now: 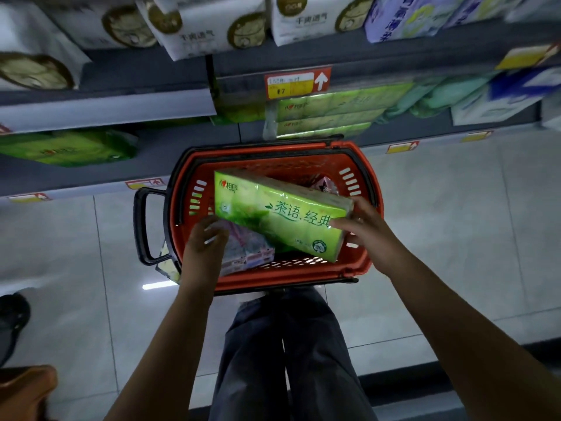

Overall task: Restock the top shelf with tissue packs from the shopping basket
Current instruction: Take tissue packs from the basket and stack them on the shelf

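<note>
A long green tissue pack (273,212) lies tilted across the orange shopping basket (274,278), which stands on the floor in front of the shelves. My right hand (364,230) grips the pack's right end, thumb on its front face. My left hand (206,240) reaches under the pack's lower left corner, fingers curled against it and over a pinkish pack (247,253) lying beneath. More green tissue packs (324,117) are stacked on a shelf just behind the basket.
White packs with gold seals (209,25) and blue packs (403,16) fill the upper shelf. A red and yellow price tag (296,83) hangs on a shelf edge. The basket's black handle (145,226) sticks out left. My legs (288,354) stand behind the basket on pale floor tiles.
</note>
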`<state>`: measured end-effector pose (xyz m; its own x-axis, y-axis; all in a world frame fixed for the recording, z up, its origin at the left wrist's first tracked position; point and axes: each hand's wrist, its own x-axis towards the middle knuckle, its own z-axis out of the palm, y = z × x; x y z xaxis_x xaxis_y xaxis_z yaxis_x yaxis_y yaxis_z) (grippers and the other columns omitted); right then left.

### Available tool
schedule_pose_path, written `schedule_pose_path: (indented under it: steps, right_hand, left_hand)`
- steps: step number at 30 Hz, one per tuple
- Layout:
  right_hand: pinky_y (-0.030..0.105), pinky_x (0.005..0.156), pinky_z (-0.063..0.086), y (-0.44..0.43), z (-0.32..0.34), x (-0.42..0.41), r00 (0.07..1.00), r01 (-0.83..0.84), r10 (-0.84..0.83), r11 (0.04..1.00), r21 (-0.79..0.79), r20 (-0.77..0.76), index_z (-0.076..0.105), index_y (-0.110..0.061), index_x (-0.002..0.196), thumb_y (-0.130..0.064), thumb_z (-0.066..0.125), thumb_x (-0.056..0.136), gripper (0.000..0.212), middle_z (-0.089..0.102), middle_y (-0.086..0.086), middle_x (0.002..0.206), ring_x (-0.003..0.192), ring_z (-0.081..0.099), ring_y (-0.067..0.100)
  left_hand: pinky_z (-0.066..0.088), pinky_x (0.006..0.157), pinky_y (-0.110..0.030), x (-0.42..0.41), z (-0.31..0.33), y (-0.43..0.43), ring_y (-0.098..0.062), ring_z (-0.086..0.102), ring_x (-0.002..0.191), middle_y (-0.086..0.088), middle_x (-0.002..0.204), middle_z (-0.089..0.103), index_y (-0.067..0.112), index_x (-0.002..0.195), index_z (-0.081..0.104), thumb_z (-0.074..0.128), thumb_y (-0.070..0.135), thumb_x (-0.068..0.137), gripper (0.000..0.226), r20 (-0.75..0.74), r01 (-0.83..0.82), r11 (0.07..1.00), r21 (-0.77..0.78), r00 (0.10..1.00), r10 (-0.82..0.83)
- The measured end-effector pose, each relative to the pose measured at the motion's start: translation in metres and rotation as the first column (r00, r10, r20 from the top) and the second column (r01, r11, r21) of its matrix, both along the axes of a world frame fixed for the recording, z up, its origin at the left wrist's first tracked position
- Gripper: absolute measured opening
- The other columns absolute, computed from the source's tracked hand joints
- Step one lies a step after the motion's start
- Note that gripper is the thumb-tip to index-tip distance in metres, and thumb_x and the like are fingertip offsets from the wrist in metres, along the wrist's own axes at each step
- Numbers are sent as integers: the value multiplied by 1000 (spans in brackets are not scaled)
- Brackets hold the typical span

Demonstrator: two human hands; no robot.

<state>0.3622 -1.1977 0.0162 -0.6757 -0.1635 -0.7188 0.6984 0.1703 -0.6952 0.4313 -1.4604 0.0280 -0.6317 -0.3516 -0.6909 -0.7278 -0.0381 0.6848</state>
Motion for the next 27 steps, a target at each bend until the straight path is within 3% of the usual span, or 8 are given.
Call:
schedule_pose_path:
  steps: [3,6,8,13,16,20,24,27]
  right_hand:
    - [32,80,52,4,30,1,999,-4,3,999,-45,-40,58,-28,105,-13,72,76,35,68,-5,105,101,66,18]
    - [42,90,51,4,65,3,998,8,-13,997,-71,-67,61,-30,107,-29,75,64,45,69,-2,112,105,65,19]
    - [44,89,50,5,87,8,994,11,-21,995,-103,-103,61,-26,107,-30,74,64,45,68,-1,115,106,65,21]
    - [25,72,49,7,144,10,979,59,-94,980,-191,-181,59,-23,107,-20,64,71,37,71,-3,101,94,67,15]
    - [22,63,51,10,177,11,975,74,-119,970,-230,-187,59,-22,105,-26,68,65,42,71,-5,94,85,68,12]
    - [23,63,51,16,224,10,968,85,-147,955,-285,-205,61,-21,104,-23,67,67,37,71,-3,95,84,67,13]
    - [40,79,43,24,267,7,961,103,-180,937,-334,-208,62,-16,114,-42,82,54,69,63,14,112,98,60,29]
    - [44,87,43,30,297,2,949,145,-240,907,-396,-203,68,-17,108,-34,72,59,52,66,16,114,102,61,32]
  left_hand:
    - [49,94,-50,-7,23,-6,-36,58,114,-16,122,59,13,131,48,55,21,94,38,-24,-25,1000,-5,999,25]
    - [49,93,-52,-11,56,-11,-32,61,108,-10,114,60,18,126,46,56,26,93,36,-105,-42,999,-9,994,40]
    - [53,83,-40,-9,80,-12,-18,64,93,-1,104,60,23,118,46,54,20,94,25,-174,-133,991,31,975,137]
    - [53,64,-18,1,137,-19,6,65,84,7,114,56,28,126,46,46,28,97,29,-283,-245,961,128,920,272]
    - [50,80,-30,3,174,-23,-2,61,103,8,120,59,33,116,51,42,35,98,20,-297,-222,958,182,916,269]
    - [46,98,-41,0,223,-27,-12,58,114,5,122,62,21,133,47,42,42,94,44,-299,-212,946,244,912,281]
    - [48,91,-36,-2,267,-30,-17,59,115,3,120,64,16,140,43,48,42,90,57,-351,-150,952,268,905,241]
    - [54,83,-36,-6,297,-34,-14,66,104,6,111,71,22,131,53,71,68,60,87,-394,-86,964,252,900,184]
